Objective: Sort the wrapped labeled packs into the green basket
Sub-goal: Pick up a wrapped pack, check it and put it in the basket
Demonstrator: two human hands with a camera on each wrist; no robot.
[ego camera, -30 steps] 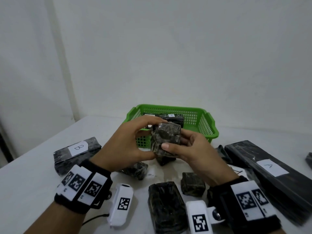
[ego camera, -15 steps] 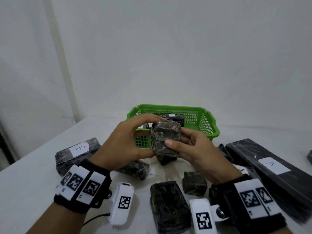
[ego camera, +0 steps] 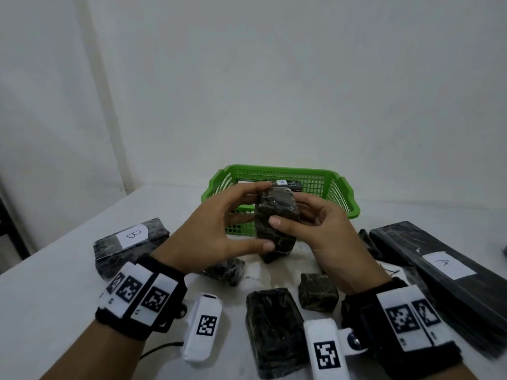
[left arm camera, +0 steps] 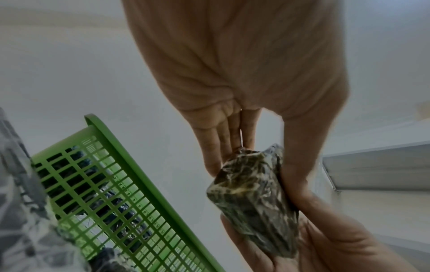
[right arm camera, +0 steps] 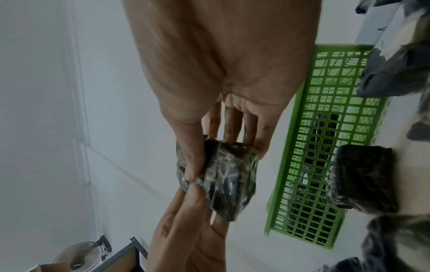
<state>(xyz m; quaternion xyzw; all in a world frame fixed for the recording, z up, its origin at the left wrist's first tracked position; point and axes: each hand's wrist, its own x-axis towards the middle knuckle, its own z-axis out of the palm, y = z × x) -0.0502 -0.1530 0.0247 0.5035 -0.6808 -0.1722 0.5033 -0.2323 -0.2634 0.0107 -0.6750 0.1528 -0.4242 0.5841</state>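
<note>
Both hands, left (ego camera: 216,229) and right (ego camera: 323,231), pinch one dark film-wrapped block (ego camera: 275,220) before the green plastic basket (ego camera: 343,198), likely hunting its label.

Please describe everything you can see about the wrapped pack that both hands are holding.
The wrapped pack is a small dark block in clear, wrinkled, shiny film. No label shows on the visible faces. It stands roughly upright in the air, in front of the green basket and above the table, not yet inside. The left hand grips it with the thumb low and fingers on top; the right hand holds the other side, its thumb across the front.
</note>
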